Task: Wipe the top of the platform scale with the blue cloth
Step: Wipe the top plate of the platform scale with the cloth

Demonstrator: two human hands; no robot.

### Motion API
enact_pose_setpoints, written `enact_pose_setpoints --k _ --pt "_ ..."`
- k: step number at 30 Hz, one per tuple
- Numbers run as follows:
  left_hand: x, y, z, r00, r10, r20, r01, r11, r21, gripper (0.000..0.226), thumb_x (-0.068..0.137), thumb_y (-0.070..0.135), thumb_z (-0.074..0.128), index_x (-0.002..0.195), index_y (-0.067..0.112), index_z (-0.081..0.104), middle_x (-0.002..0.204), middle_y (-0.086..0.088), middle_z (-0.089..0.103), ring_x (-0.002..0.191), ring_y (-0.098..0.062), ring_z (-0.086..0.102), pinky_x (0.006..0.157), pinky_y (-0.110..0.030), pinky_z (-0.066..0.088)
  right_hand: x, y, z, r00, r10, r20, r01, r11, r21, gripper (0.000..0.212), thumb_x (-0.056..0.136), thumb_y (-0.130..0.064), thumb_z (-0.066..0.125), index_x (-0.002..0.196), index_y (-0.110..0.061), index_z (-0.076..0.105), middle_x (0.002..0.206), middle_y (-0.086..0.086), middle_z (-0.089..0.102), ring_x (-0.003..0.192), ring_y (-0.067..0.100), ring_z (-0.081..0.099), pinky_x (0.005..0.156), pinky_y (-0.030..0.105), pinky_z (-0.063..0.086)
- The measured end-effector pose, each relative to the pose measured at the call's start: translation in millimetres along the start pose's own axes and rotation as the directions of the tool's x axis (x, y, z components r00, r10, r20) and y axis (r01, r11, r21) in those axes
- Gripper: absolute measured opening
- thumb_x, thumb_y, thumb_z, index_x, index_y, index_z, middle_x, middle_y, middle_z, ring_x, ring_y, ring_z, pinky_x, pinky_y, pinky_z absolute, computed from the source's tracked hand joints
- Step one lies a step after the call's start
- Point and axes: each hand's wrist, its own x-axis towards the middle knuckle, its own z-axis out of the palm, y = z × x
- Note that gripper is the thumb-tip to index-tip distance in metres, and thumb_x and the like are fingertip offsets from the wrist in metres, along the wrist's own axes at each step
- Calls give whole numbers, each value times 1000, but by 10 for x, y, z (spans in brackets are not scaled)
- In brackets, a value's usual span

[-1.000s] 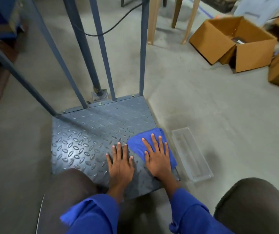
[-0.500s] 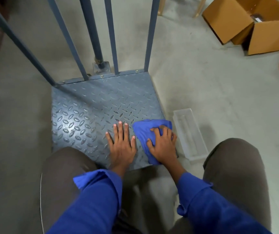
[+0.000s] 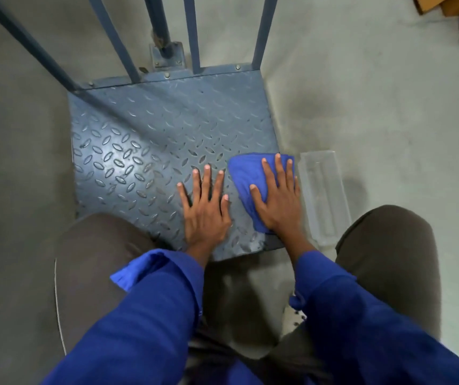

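from my remote seat i log, left to right:
- platform scale: diamond-plate top, on the concrete floor, blue rails at its far edge.
- left hand: fingers straight and spread, palm flat on bare plate, holding nothing.
- blue cloth: on the plate's near right corner, just beside the left hand.
- right hand: fingers straight, slightly fanned, pressing flat on the cloth.
- clear plastic tray: on the floor beside the scale's right edge.
- cardboard boxes: top right, well apart.
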Motion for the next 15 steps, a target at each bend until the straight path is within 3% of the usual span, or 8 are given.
enact_pose_setpoints --k 3,7,12,15 --pt "10 -5 -12 1000 -3 -8 3 1000 -5 61 110 41 31 169 26 22 178 -2 12 165 -28 6 127 -66 9 342 9 -16 1000 -17 19 16 1000 23 69 104 -58 44 166 -31 29 177 4 16 164 31 8 127 51 27" --pt "13 -6 -13 1000 -16 -16 16 1000 -15 60 112 38 31 170 25 20 179 -1 10 166 -26 3 129 -65 7 392 -88 -44 999 -11 38 12 1000 -27 71 105 -60 41 167 -31 24 177 3 14 164 32 7 128 54 24" --pt "12 0 -12 1000 -22 -21 22 1000 -6 58 114 35 29 170 23 21 178 -3 12 165 -28 6 128 -66 10 -588 -210 -70 996 26 83 -23 999 -38 73 107 -61 40 169 -32 16 178 -2 6 165 25 -1 132 55 11" --pt "12 -4 -5 1000 -22 -14 22 1000 8 57 114 35 27 170 24 20 179 -2 10 165 -27 5 128 -65 9 -923 -226 -35 996 19 84 -13 997 -71 72 107 -61 40 169 -30 20 178 1 9 165 27 1 131 56 11"
